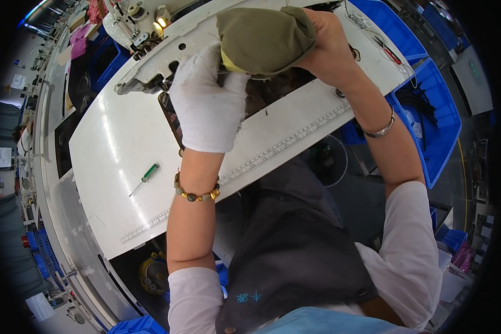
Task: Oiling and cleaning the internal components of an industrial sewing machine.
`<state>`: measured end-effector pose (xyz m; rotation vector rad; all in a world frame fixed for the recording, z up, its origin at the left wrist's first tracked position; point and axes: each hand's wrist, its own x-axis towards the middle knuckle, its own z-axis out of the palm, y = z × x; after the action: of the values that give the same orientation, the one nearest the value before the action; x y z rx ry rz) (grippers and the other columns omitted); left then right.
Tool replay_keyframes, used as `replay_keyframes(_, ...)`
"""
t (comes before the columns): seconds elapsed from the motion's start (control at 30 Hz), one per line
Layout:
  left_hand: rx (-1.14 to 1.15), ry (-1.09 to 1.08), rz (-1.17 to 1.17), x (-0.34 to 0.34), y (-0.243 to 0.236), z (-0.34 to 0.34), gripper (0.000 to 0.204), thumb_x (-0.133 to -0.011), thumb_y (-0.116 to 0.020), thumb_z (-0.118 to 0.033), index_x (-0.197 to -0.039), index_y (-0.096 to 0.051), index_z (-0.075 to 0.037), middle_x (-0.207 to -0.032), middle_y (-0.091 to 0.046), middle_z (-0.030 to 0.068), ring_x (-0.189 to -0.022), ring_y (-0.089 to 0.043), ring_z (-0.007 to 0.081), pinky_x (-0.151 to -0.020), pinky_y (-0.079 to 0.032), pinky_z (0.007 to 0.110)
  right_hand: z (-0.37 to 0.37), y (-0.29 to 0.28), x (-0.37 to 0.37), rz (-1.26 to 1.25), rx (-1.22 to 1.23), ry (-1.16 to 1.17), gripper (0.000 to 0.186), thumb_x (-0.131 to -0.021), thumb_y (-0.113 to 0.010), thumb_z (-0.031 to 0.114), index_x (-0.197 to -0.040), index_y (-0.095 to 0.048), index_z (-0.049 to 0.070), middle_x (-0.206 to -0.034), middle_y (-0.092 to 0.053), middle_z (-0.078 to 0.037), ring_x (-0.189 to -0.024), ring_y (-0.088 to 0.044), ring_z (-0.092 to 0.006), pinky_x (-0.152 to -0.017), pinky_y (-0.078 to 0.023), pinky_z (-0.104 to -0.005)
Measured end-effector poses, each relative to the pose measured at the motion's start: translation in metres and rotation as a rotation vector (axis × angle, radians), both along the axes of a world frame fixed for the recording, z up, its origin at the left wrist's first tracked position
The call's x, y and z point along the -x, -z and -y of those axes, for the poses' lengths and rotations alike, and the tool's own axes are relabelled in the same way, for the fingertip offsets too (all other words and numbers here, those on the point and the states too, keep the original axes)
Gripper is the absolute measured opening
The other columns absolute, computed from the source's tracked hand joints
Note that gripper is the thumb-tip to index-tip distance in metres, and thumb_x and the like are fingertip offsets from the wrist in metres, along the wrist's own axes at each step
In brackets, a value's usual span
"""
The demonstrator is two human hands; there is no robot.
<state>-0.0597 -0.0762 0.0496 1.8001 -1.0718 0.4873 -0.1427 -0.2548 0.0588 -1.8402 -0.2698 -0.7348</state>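
Note:
A rounded, bunched olive-green cloth piece (266, 42) is held up over the far part of the white sewing table (117, 145). My bare right hand (329, 47) grips its right end, with the fingers mostly hidden behind the fabric. My left hand (209, 103), in a white glove, is closed at the cloth's lower left edge, where a yellow patch shows; its fingertips are partly hidden. Behind and below the cloth lies a pale metal machine body (175, 53), next to a dark opening in the tabletop.
A green-handled screwdriver (150, 172) lies on the table at the left. Red-handled snips (389, 53) are at the far right. A ruler strip (284, 138) runs along the near edge. Blue bins (437, 128) stand to the right. A lit machine head (145, 25) is at the back.

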Motion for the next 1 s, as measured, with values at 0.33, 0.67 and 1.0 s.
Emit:
replay_keyframes(0.33,-0.016,-0.018,0.013,-0.0007,0.0006,-0.0008,0.026,-0.069,-0.074,-0.013,-0.091,-0.064,-0.004,-0.078,-0.063,0.0096,-0.073,-0.059,0.0257,-0.067,-0.048,0.034,0.0009,0.0015,-0.0013,0.007,0.045,0.015,0.021,-0.070,-0.078,0.005,-0.081,-0.060,0.003,-0.073,-0.061,0.003,-0.070,-0.049,-0.0015,-0.063,-0.044,-0.0204)
replay_keyframes(0.67,0.016,0.007,-0.012,-0.0030,0.0035,-0.0003,0.025,-0.069,-0.074,-0.013,-0.090,-0.065,-0.004,-0.076,-0.063,0.0094,-0.071,-0.059,0.0249,-0.066,-0.048,0.033,0.0001,0.0050,0.0014,-0.004,0.162,0.148,0.028,-0.069,-0.077,0.003,-0.093,-0.064,0.000,-0.083,-0.067,0.000,-0.076,-0.058,-0.0050,-0.070,-0.048,-0.0222)
replay_keyframes(1.0,-0.003,0.017,-0.090,-0.0030,0.0051,-0.0010,0.027,-0.068,-0.074,-0.013,-0.093,-0.066,-0.005,-0.078,-0.064,0.0100,-0.073,-0.060,0.0256,-0.068,-0.048,0.033,-0.0062,0.0030,0.0014,-0.014,0.077,0.072,0.031,-0.068,-0.077,0.001,-0.096,-0.064,0.000,-0.085,-0.066,0.000,-0.078,-0.058,-0.0048,-0.072,-0.049,-0.0220)
